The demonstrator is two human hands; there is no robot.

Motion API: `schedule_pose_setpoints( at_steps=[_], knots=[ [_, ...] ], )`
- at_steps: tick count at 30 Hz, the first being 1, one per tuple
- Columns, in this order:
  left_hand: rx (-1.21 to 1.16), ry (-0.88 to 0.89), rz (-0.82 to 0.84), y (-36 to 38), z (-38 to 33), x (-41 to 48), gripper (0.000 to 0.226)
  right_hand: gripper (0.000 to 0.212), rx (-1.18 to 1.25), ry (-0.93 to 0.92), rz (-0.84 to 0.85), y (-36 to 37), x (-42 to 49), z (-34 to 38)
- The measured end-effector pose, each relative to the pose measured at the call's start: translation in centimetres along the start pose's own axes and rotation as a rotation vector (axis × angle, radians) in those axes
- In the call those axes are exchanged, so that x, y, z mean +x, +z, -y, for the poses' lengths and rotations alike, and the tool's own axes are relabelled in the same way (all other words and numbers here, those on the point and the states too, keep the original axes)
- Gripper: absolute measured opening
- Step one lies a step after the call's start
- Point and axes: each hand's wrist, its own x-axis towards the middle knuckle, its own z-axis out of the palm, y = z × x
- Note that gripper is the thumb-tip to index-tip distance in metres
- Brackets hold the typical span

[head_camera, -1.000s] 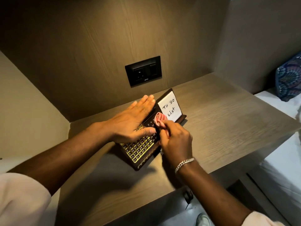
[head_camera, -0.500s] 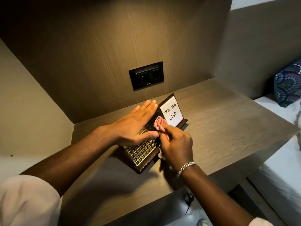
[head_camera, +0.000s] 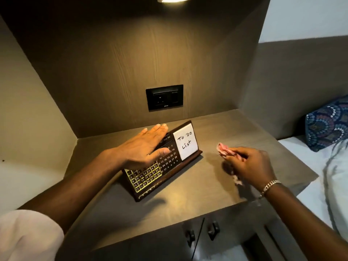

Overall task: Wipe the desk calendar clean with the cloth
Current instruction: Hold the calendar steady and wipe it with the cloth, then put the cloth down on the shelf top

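Head view: the desk calendar (head_camera: 160, 162) stands tilted on the tabletop (head_camera: 188, 200), angled toward the person. The left hand (head_camera: 143, 147) lies flat and released over its upper left part, fingers stretched out, steadying it. The right hand (head_camera: 250, 162) hovers to the calendar's right, well apart from it, its grip clenched on the bunched pink cloth (head_camera: 223, 148). To wipe well, I judge the left palm should press down so the stand does not slide, while the cloth sweeps across the number grid and then lightly over the white "To Do List" note (head_camera: 185, 141), which could smear or peel.
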Motion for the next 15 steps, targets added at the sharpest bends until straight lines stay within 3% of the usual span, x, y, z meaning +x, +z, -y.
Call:
schedule_pose_setpoints(
  at_steps=[2, 5, 8, 11, 15],
  knots=[
    [0.058, -0.076, -0.036, 0.3, -0.7, 0.0, 0.092, 0.029, -0.292, -0.037, 0.027, -2.1, 1.2, -3.3],
    [0.132, -0.188, -0.078, 0.9, -2.4, 0.2, 0.097, 0.037, -0.466, -0.061, 0.112, -4.1, 2.1, -7.3],
    [0.199, -0.28, -0.116, 1.6, -3.5, 0.7, 0.106, 0.064, -0.652, -0.071, 0.324, -3.8, 1.9, -10.1],
    [0.264, -0.377, -0.195, 2.5, -4.5, 1.0, 0.11, 0.093, -0.639, 0.007, 0.358, -2.8, 1.4, -11.7],
    [0.26, -0.481, -0.27, 3.2, -6.2, 1.2, 0.109, 0.106, -0.636, -0.051, 0.362, -2.3, 1.7, -12.9]
  ],
)
